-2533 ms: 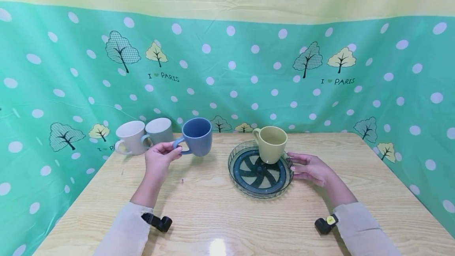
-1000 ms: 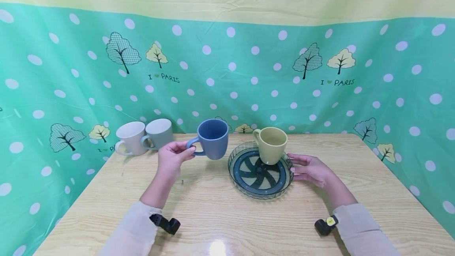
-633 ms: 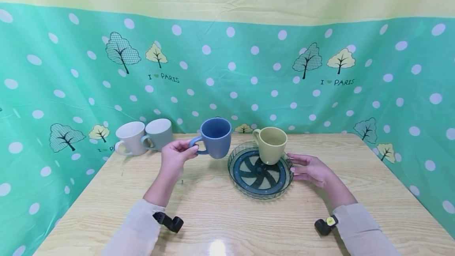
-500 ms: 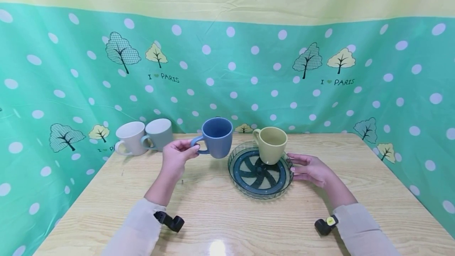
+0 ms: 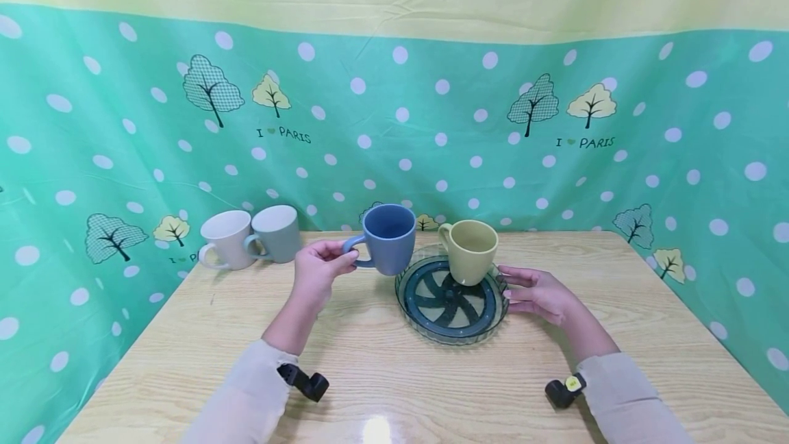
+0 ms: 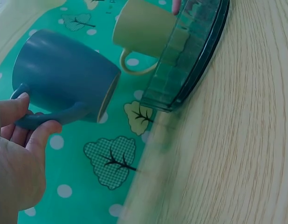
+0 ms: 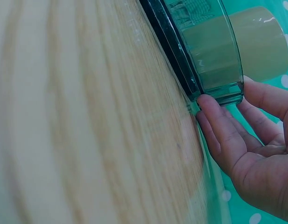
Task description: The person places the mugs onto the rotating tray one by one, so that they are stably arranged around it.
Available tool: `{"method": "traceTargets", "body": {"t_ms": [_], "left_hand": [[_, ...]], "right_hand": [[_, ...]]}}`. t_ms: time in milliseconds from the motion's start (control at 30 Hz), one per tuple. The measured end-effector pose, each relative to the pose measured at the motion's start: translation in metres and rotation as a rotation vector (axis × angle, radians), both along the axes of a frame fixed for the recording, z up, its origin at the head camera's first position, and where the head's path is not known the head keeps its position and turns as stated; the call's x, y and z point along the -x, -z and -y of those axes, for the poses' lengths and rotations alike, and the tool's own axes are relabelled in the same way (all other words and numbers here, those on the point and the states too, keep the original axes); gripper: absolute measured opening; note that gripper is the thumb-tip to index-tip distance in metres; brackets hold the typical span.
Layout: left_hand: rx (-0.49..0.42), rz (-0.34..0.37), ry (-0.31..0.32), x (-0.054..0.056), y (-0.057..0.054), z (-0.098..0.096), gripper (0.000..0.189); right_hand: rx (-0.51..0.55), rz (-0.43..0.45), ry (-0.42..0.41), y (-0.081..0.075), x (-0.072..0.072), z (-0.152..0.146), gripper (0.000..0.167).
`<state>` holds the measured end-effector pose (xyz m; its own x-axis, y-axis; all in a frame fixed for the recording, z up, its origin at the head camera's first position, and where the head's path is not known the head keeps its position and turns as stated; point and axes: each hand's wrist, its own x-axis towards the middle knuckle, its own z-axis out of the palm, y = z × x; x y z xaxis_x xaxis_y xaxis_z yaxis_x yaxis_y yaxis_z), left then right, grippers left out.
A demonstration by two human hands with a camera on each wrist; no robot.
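Observation:
My left hand [image 5: 317, 267] pinches the handle of a blue mug [image 5: 391, 247], which hangs upright in the air at the left edge of a round transparent tray [image 5: 453, 336] with a dark spoked base. In the left wrist view thumb and fingers close on the handle of the blue mug [image 6: 65, 70]. A yellow-green mug [image 5: 471, 255] stands upright at the back right of the tray, its handle to the left. My right hand [image 5: 539, 295] touches the tray's right side with fairly straight fingers; in the right wrist view its fingertips rest against the tray's wall [image 7: 218, 70].
A white mug [image 5: 227, 242] and a grey-green mug [image 5: 276, 233] stand side by side at the back left of the wooden table [image 5: 394, 389]. A green dotted curtain [image 5: 401, 115] hangs behind and beside the table.
My left hand has carried the blue mug rightward, from near the grey-green mug to the tray's left edge. My right hand, the tray and the yellow-green mug have stayed put.

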<state>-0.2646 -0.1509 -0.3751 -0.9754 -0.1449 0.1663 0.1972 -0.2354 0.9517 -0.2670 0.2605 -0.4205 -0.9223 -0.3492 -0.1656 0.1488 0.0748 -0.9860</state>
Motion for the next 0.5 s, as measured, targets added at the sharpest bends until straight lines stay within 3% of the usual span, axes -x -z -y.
{"method": "traceTargets", "body": {"t_ms": [500], "left_hand": [[-0.005, 0.027, 0.014, 0.001, -0.001, -0.02, 0.019]], "right_hand": [[-0.002, 0.004, 0.005, 0.0, 0.0, 0.0, 0.069]]}}
